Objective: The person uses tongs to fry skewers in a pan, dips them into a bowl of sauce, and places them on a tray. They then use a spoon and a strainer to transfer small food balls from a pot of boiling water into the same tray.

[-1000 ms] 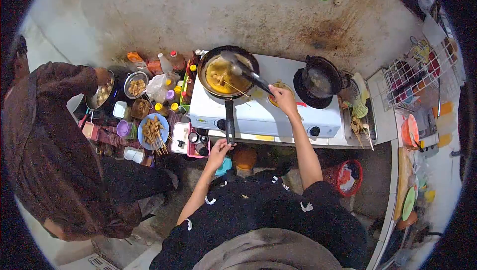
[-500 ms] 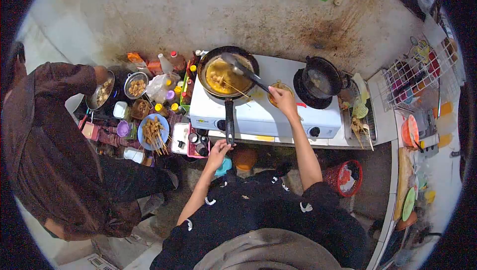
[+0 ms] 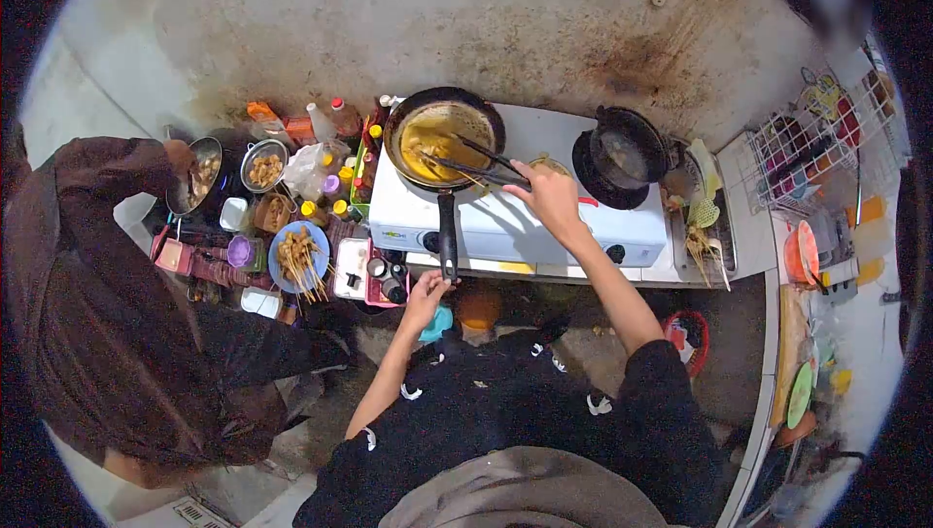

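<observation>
well, in the head view: gripping black tongs (image 3: 483, 150) in the right hand (image 3: 549, 195), spread apart and reaching into the frying pan (image 3: 474, 117), down by skewered pieces (image 3: 428, 153) in yellow liquid (image 3: 418, 131). pinching the end of the pan's black handle (image 3: 447, 234) in the fingers of the left hand (image 3: 424, 299). with the pan on the left side of the white gas stove (image 3: 535, 125), a dark wok (image 3: 637, 131) on the right, and a blue plate (image 3: 280, 250) of more skewers well to the left.

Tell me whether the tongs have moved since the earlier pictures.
Yes. Judged against the back wall, the tongs have swung away from it, their tips now nearer the food in the pan.
</observation>
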Demonstrator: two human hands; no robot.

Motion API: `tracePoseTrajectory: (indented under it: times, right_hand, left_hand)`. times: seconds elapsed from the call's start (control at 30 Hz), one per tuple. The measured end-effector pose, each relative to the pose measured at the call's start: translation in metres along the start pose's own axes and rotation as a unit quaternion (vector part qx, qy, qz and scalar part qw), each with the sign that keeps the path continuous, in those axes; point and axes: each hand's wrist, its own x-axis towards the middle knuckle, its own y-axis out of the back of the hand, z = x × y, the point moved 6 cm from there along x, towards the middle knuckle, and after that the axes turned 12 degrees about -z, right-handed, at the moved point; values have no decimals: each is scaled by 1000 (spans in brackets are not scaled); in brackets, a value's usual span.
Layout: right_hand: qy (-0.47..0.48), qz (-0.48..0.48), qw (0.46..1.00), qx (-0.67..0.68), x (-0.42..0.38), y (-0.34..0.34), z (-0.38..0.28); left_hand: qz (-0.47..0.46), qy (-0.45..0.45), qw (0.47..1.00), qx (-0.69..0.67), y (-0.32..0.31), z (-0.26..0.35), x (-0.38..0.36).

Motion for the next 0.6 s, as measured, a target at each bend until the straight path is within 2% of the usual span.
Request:
tracePoseTrajectory:
  times: [0.13, 0.23, 0.3, 0.43, 0.5, 0.6]
  right_hand:
    - [30, -26, 999, -20, 9, -5, -5]
    - [26, -15, 1000, 10, 20, -21, 7]
    - [-75, -43, 988, 129, 23, -33, 29]
    - [-85, -13, 973, 216, 22, -38, 39]
    - [-139, -77, 948, 275, 20, -47, 47]
    - [-134, -91, 937, 310, 21, -55, 53]
  left_hand:
    - [21, 14, 1000, 16, 0, 2, -2]
    - [15, -8, 1000, -1, 0, -1, -2]
    - [10, -22, 1000, -18, 1, -6, -1]
    - [4, -31, 999, -24, 2, -9, -2]
    - [5, -26, 999, -19, 2, -10, -1]
    - [6, -19, 999, -34, 0, -10, -2]
